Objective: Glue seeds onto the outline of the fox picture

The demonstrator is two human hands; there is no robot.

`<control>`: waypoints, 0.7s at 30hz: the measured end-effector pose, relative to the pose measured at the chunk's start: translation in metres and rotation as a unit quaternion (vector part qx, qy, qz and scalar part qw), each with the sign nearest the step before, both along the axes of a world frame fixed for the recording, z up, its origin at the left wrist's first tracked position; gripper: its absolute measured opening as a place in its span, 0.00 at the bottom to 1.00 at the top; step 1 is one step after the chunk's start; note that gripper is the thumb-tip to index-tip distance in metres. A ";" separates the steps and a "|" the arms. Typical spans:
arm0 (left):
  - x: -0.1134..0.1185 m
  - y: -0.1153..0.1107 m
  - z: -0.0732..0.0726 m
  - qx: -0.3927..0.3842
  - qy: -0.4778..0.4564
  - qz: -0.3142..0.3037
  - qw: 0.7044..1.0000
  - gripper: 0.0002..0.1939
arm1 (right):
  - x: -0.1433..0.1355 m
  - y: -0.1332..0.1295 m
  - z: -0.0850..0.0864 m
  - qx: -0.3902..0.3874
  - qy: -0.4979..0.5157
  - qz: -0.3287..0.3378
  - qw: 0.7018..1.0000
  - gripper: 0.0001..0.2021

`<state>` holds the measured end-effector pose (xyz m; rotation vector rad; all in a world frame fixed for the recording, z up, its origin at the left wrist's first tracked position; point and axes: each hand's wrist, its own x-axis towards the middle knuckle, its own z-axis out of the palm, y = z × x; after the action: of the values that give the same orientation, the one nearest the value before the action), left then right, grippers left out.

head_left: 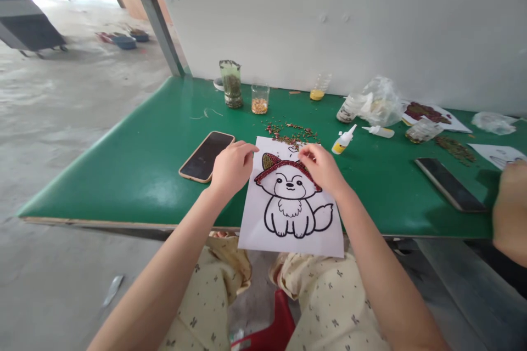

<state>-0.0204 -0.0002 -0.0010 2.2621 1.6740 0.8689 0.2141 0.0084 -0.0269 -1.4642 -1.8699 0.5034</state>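
Observation:
A white sheet with a printed fox drawing (290, 210) lies in front of me, its lower part hanging past the table edge. Red and green bits cover the fox's forehead band and its left ear. At the sheet's upper left edge is my left hand (234, 169), index finger stretched out and the other fingers loosely bent. My right hand (323, 167) pinches thumb and fingertips together over the fox's right ear; whatever is between them is hidden. Loose seeds (294, 134) are scattered just beyond the sheet. A small glue bottle (344, 140) stands upright beyond my right hand.
A phone (207, 156) lies left of the sheet, another phone (450, 185) on the right. Behind stand a green plastic cup (231, 85) and a cup of kernels (259, 100). A second glue bottle (379, 131) lies sideways. Another person's hand (510, 208) is at far right.

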 end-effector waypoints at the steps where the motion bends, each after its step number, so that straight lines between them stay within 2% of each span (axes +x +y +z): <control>1: -0.001 0.001 0.000 -0.002 -0.009 0.016 1.000 0.18 | -0.011 -0.006 0.002 -0.004 -0.009 0.033 0.999 0.03; 5: -0.006 0.004 0.003 0.008 -0.031 0.048 0.998 0.17 | -0.047 -0.026 0.001 -0.032 -0.072 0.118 0.990 0.05; 8: -0.012 0.007 0.003 0.019 -0.043 0.054 0.997 0.16 | -0.059 -0.032 -0.001 -0.043 -0.113 0.140 0.983 0.05; 17: -0.017 0.008 0.000 0.028 -0.051 0.048 0.997 0.16 | -0.052 -0.029 0.000 -0.047 -0.096 0.171 0.980 0.06; 21: -0.016 0.007 0.001 0.021 -0.051 0.029 0.998 0.17 | -0.048 -0.027 -0.003 -0.030 -0.100 0.162 0.981 0.04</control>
<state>-0.0359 0.0066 0.0002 2.1665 1.6988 1.0231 0.1664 -0.0187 -0.0296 -1.2925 -2.2899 0.5860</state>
